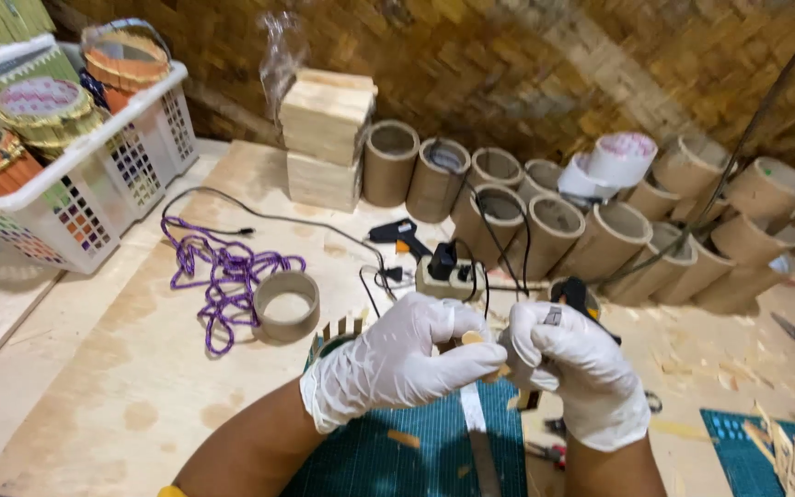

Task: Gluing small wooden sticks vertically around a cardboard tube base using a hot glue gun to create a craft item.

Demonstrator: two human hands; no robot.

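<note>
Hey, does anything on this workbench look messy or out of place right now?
Yes. A purple cord lies in a loose tangle on the wooden table, and wood scraps are scattered at the right beside the cardboard tubes, several of which lie tipped on their sides.

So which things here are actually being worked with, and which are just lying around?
In hand: left hand and right hand, both gloved, pinch a small wooden stick over the green cutting mat.

Lying about: purple cord, cardboard ring, glue gun, white basket, cardboard tubes.
</note>
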